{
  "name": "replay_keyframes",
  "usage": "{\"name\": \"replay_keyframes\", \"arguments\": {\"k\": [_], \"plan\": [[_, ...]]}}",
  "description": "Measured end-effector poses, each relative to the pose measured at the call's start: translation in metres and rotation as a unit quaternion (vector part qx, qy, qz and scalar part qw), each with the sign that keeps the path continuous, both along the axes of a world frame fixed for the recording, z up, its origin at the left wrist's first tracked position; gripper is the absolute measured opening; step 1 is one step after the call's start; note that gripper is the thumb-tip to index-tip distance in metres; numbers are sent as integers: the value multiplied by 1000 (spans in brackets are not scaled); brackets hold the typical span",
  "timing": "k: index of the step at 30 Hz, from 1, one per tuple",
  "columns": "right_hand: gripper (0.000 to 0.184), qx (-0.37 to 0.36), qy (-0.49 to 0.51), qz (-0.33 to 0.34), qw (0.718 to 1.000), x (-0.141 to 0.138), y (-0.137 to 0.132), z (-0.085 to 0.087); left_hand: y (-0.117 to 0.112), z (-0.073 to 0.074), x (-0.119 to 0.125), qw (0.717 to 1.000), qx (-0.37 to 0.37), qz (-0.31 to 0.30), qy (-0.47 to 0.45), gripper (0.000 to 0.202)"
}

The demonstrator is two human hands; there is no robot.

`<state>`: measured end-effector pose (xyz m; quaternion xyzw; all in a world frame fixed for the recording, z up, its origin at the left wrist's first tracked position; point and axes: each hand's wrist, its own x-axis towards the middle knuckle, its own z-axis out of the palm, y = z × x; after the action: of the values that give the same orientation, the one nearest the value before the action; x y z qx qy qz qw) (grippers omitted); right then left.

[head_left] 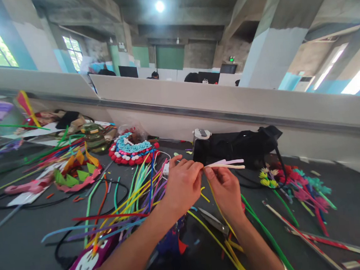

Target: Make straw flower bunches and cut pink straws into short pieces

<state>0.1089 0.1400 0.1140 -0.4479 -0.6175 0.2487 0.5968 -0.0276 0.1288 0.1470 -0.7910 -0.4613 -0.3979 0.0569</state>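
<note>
Pale pink and cream pipe cleaners (pixel 229 162) stick out to the right from between my hands. My left hand (pixel 184 183) is closed, its fingertips pinching the near ends of the bundle. Beside it, my right hand (pixel 225 187) pinches the same spot between thumb and fingers. A thin yellow pipe cleaner (pixel 218 203) runs down from that pinch along my right hand. The exact joint is hidden by my fingertips. Below my hands lie scissors (pixel 213 220). To the left spreads a pile of loose coloured pipe cleaners (pixel 132 202).
A black phone (pixel 201 150) stands against a white can (pixel 202 134), near a black bag (pixel 250 143). Finished pipe-cleaner flowers (pixel 307 187) lie right. Leftward are a paper crown (pixel 78 173), a beaded ornament (pixel 134 149) and a glass jar (pixel 94 136). A low partition (pixel 176 97) borders the back.
</note>
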Motion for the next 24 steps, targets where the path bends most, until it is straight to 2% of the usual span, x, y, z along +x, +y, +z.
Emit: {"name": "replay_keyframes", "arguments": {"k": [4, 7, 9, 11, 13, 15, 18, 20, 22, 24], "plan": [[22, -49, 0, 74, 996, 2, -5, 5, 1, 1, -4, 1000, -15, -12, -1, 17], [20, -65, 1, 93, 994, 5, -4, 5, 2, 3, -7, 998, -53, -30, -15, 18], [18, -52, -17, 93, 994, 8, -2, 4, 4, 6, -10, 992, -108, -54, -43, 17], [16, -46, -25, 109, 993, 11, -1, 5, 7, 8, -14, 969, -203, -96, -105, 16], [14, -43, -17, 130, 990, 13, 0, 6, 9, 11, -20, 918, -310, -149, -196, 18], [13, -41, -13, 146, 988, 16, 0, 7, 10, 12, -25, 845, -398, -209, -290, 21], [12, -28, -22, 151, 988, 20, -1, 8, 8, 14, -29, 730, -483, -295, -383, 22], [12, -22, -21, 165, 986, 22, 0, 9, 7, 15, -29, 672, -513, -329, -421, 20], [13, -37, -13, 192, 981, 22, 0, 10, 6, 15, -29, 646, -515, -342, -447, 19], [14, -68, 2, 218, 974, 22, 0, 11, 7, 14, -28, 646, -505, -345, -457, 18]]}}
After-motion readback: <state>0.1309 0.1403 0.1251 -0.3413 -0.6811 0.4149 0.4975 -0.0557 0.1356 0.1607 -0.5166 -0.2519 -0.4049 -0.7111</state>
